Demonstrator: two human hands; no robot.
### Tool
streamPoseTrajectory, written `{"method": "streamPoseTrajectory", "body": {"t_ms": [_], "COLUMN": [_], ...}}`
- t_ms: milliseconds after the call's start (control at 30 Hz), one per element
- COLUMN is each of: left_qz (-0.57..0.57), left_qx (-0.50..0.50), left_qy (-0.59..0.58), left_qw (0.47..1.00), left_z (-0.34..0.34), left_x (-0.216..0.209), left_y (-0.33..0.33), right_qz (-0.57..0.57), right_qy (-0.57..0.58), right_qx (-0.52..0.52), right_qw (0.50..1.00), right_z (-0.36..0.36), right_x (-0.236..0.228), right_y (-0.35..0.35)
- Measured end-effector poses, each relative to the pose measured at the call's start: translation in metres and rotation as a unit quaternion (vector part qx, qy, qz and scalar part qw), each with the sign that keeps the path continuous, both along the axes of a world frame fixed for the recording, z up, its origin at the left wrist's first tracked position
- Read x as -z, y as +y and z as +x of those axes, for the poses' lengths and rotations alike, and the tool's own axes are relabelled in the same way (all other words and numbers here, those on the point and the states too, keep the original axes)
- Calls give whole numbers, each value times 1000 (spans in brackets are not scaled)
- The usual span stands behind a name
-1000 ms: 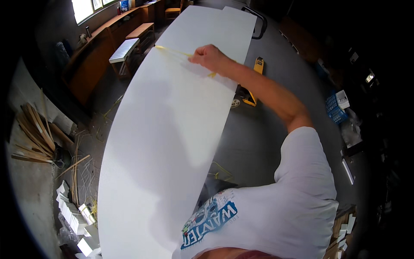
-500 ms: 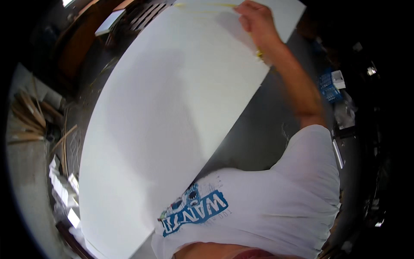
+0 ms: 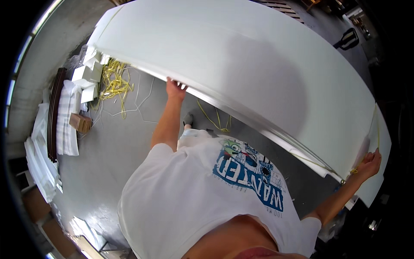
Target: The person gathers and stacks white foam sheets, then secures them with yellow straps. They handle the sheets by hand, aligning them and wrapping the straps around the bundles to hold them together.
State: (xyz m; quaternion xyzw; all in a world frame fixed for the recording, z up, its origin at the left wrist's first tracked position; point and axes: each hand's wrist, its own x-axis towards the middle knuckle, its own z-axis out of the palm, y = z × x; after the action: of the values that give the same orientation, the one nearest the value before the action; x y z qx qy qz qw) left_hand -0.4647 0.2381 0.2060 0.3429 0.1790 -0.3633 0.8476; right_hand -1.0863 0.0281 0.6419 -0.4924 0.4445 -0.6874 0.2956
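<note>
Broad, flat white panel with a narrow yellow plastic strap at its right end.
I see the panel [image 3: 194, 39] lying flat, its smooth top partly under a large soft shadow, its long near edge slanting down to the right above a shiny, pale side. I make out the strap [image 3: 378, 134] running straight from the far edge to the right hand [image 3: 370, 164], held in its fingers, with more yellow strapping along the near side. A similar thin yellowish strip [image 3: 111, 21] crosses the left end.
</note>
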Motion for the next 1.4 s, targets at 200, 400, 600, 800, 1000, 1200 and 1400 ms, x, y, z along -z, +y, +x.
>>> {"method": "streamPoseTrajectory", "body": {"t_ms": [200, 400, 600, 800, 1000, 1200, 1400], "left_qz": [272, 629, 660, 614, 404, 598, 630], "left_qx": [308, 609, 602, 502, 326, 394, 242], "left_qy": [-255, -287, 26, -33, -353, -278, -212], "left_qw": [875, 388, 447, 608, 778, 641, 707], "left_z": [-45, -104, -182, -121, 28, 92, 129], "left_x": [-29, 45, -10, 17, -3, 47, 68], "left_y": [5, 396, 517, 436, 331, 461, 546], "right_qz": [120, 486, 421, 407, 400, 292, 191], "right_qy": [407, 364, 451, 519, 590, 545, 525], "right_qx": [157, 69, 160, 12, -296, -565, -716], "right_qw": [892, 792, 771, 752, 636, 546, 418], "right_z": [-85, -43, -65, 62, 286, 586, 768], "right_x": [231, 457, 440, 473, 513, 466, 432], "right_y": [-62, 50, 56, 73, 138, 264, 336]}}
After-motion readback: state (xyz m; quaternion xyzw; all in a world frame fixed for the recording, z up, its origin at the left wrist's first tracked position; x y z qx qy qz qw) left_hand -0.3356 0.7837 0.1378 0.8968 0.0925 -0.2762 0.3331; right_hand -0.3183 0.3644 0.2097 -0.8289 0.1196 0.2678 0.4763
